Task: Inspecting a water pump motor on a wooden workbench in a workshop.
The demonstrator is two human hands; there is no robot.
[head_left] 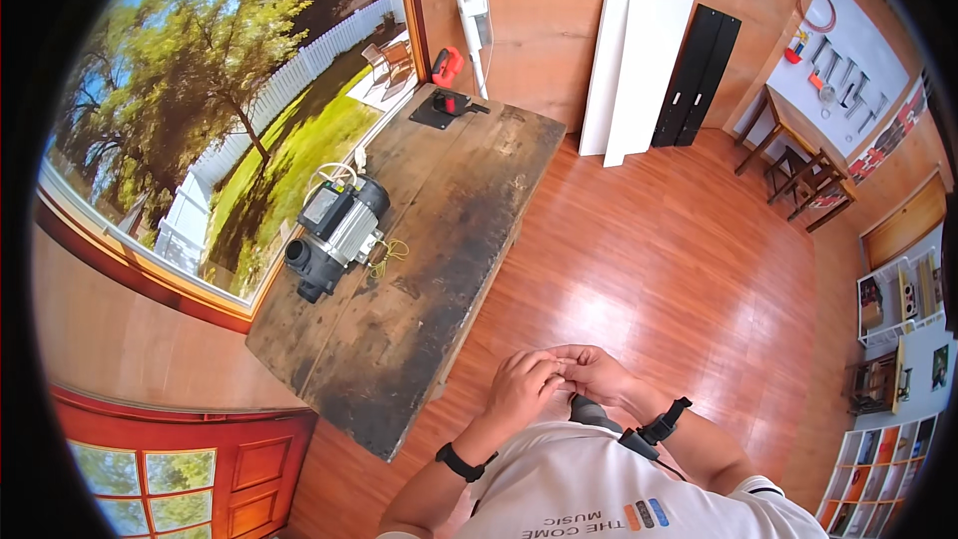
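Note:
My left hand [527, 382] and my right hand [594, 371] meet in front of my body, beyond the near right edge of the worn wooden workbench [474, 210]. The fingers of both are curled and pressed together; whatever is between them is too small or hidden to make out. A dark strap is on each wrist. On the bench's left side lies a grey-and-black motor pump [337, 232], with a coiled cord and a thin yellow-green wire beside it. At the far end stands a red-and-black power tool [447, 90] on a dark plate.
A white stick vacuum [471, 20], white boards [639, 70] and black panels [699, 75] lean on the far wall. A small wooden table [828, 165] and shelves [898, 294] line the right. A window is at left, a red door [249, 479] lower left. Wooden floor extends right of the bench.

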